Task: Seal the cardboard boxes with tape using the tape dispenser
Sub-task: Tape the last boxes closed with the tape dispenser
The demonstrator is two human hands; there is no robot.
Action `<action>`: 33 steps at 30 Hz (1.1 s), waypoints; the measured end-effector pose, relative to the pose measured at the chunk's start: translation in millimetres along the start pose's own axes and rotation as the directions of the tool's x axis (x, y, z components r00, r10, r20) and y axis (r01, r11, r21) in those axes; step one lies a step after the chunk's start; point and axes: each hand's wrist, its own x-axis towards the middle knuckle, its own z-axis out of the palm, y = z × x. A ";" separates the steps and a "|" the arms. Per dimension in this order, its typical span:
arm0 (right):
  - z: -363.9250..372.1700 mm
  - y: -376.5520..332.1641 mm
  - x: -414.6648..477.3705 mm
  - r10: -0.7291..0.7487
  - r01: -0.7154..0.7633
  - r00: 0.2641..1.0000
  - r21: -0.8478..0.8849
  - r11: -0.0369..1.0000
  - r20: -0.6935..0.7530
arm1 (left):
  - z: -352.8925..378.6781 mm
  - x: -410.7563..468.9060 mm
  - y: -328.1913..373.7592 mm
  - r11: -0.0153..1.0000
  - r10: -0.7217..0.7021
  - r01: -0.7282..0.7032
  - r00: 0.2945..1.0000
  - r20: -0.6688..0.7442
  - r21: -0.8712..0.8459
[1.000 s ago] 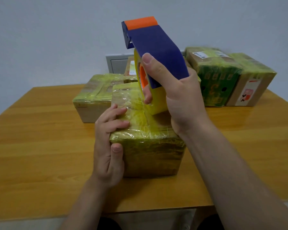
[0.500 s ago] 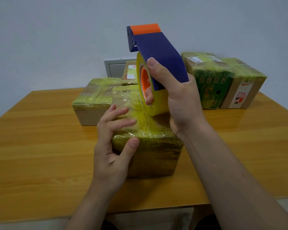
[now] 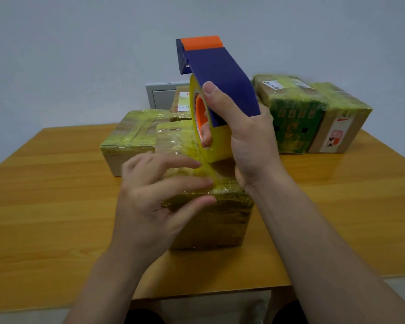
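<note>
By the counter's (image 3: 45,206) front edge: one box (image 3: 215,225)
Right hand (image 3: 250,141) grips the tape dispenser (image 3: 220,73) at 12 o'clock; left hand (image 3: 150,195) lies flat on top. Wide wood at 9 and 3.

dispenser (image 3: 222,73): blue, orange tip | tape roll (image 3: 220,146): yellow | table (image 3: 56,206): wood-grain orange-brown

Bench (image 3: 56,206): glossy orange-brown wood grain, extends well past the left hand (image 3: 154,197) and the right hand (image 3: 253,146) on both sides; its near edge lies below the forearms. Wall (image 3: 80,54): plain pale grey-blue, behind the bench, beyond both hands. Grey panel (image 3: 160,97): low on the wall, up and left of the right hand, right part hidden. Floor (image 3: 21,316): pale strip below the bench edge, down-left of the left hand.
</note>
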 end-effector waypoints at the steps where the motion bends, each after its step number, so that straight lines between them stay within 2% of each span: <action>1: -0.1 0.2 0.1 0.000 0.000 1.000 -0.005 1.000 0.004 | 2.3 2.3 2.7 0.999 0.042 -0.042 0.999 0.029 0.001; 3: 0.3 0.3 0.4 0.001 -0.001 1.000 0.000 1.000 0.008 | 9.5 3.2 6.2 0.997 0.066 -0.065 0.997 0.031 -0.028; 6: -0.4 0.8 0.7 0.001 -0.001 1.000 0.021 1.000 0.006 | 11.9 2.6 10.1 0.999 0.018 -0.017 1.000 0.018 -0.040; 11: -1.0 -0.5 -0.2 0.003 -0.003 1.000 0.023 1.000 0.012 | 1.1 17.0 23.6 0.996 -0.082 0.076 0.986 0.146 0.050; 21: -4.7 1.8 1.5 0.021 -0.021 1.000 0.081 0.996 0.000 | 10.8 22.5 38.0 0.988 -0.070 0.051 0.989 0.131 0.143; 24: -6.1 1.2 2.2 0.026 -0.025 1.000 0.134 0.991 -0.007 | 16.1 25.9 42.9 0.984 -0.073 0.054 0.991 0.111 0.171; 28: -9.8 -0.1 3.5 0.043 -0.038 0.999 0.207 0.978 -0.018 | 21.9 22.5 43.5 0.988 -0.001 -0.015 0.995 0.100 0.155; 33: -9.2 -1.6 4.7 0.104 -0.070 0.991 0.334 0.940 -0.084 | 20.2 20.5 43.8 0.986 -0.011 -0.007 0.994 0.104 0.166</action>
